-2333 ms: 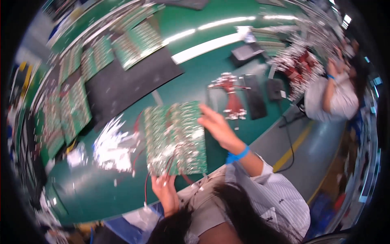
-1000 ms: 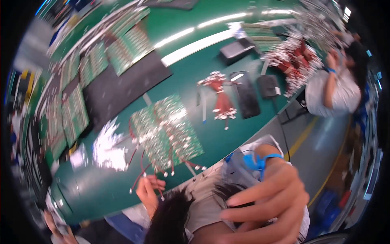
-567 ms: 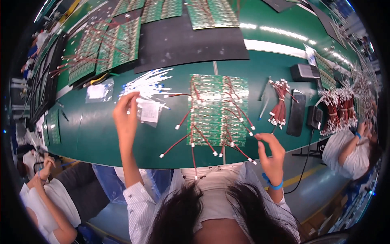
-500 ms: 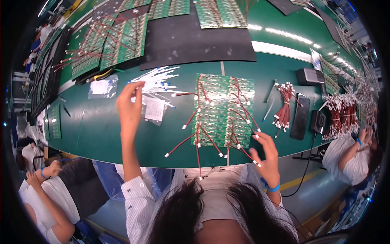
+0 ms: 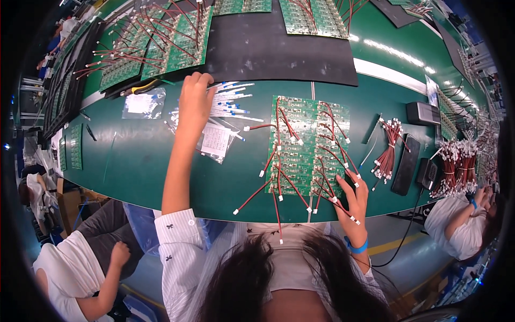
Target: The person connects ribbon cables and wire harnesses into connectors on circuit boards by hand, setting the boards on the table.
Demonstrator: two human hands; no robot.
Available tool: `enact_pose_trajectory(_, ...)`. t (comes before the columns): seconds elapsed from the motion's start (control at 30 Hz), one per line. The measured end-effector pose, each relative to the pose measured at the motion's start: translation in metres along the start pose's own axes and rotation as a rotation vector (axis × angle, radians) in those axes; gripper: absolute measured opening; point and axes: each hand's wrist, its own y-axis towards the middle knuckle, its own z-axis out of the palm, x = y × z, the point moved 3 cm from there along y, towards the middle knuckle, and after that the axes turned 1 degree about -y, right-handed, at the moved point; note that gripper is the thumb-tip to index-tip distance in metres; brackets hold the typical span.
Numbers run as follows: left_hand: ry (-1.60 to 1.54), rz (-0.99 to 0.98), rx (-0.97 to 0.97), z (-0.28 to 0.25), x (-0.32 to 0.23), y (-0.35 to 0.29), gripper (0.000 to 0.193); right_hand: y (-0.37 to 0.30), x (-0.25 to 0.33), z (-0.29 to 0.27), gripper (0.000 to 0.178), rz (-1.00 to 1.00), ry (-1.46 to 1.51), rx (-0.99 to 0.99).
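A green circuit board panel [image 5: 307, 145] with several red wires plugged into it lies on the green table [image 5: 134, 161] in front of me. My right hand [image 5: 351, 198] rests on its lower right corner, fingers spread on the wire ends. My left hand [image 5: 194, 102] reaches far forward onto a heap of white flat cables with blue tips [image 5: 232, 99], fingers curled over them. A clear bag with a white label [image 5: 217, 140] lies just below that hand.
A black mat [image 5: 279, 48] and more wired green boards [image 5: 155, 45] lie at the back. A bundle of red wires [image 5: 389, 150], a black phone [image 5: 407, 163] and black boxes sit at right. People sit at my left [image 5: 80, 268] and right [image 5: 461, 225].
My left hand has stretched further forward onto the white cables. My right hand has moved up onto the board's lower right corner. The view has settled square over the board.
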Motion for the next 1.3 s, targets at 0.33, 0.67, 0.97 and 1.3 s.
enact_pose_trajectory(0.33, 0.055, 0.082, -0.007, -0.002, 0.005, -0.007, 0.010, 0.002, 0.001, -0.005, 0.046, -0.086, -0.048, -0.011)
enact_pose_trajectory(0.67, -0.276, -0.265, -0.124, -0.038, -0.006, -0.007, 0.005, 0.002, 0.001, -0.015, 0.045, -0.070, 0.022, 0.063)
enact_pose_trajectory(0.97, -0.469, 0.247, -0.322, -0.109, -0.095, -0.027, 0.019, 0.008, 0.028, -0.115, 0.025, -0.132, 0.364, -0.447)
enact_pose_trajectory(1.3, -0.342, 0.817, -0.365, -0.135, -0.153, -0.045, 0.022, 0.103, 0.132, -0.097, 0.013, -0.176, 0.997, 0.380)
